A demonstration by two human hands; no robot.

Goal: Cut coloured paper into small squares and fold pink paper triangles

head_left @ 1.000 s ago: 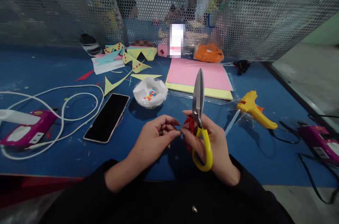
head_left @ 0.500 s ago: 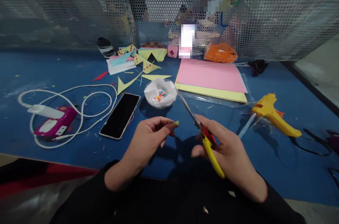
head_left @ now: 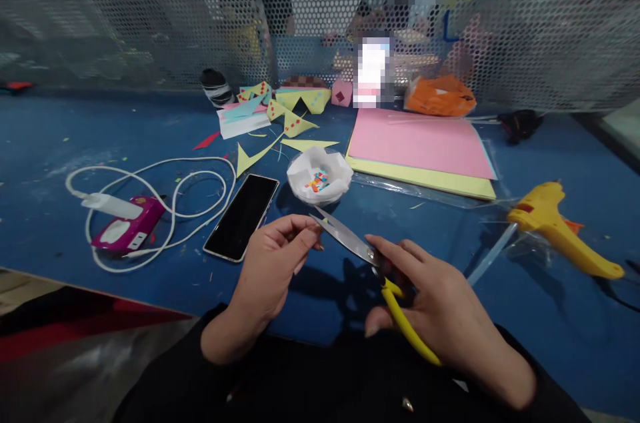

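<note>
Between thumb and fingertips, my left hand [head_left: 273, 269] pinches a tiny yellow-green paper piece [head_left: 325, 220], mostly hidden by the blades. My right hand [head_left: 435, 303] is wrapped round scissors [head_left: 353, 241] with yellow handles. The scissor tips lie at the paper piece, right beside my left fingertips; whether they touch it I cannot tell. Just beyond my hands stands a bowl lined with white paper [head_left: 310, 166], holding small coloured paper bits [head_left: 318, 181]. A dark-screened phone [head_left: 243, 217] lies to the left of my left hand.
A purple power adapter [head_left: 130, 226] with a looped white cable sits at left. Yellow paper cut-outs [head_left: 303, 101] lie at the back. Pink and yellow sheets [head_left: 420, 143] are stacked behind the scissors. A yellow glue gun [head_left: 565, 229] is at right. A perforated metal screen [head_left: 320, 16] borders the table.
The scissors have swung left and down, bringing their blades to the paper piece at my left fingertips. The whole view has shifted, so the table things appear farther right.
</note>
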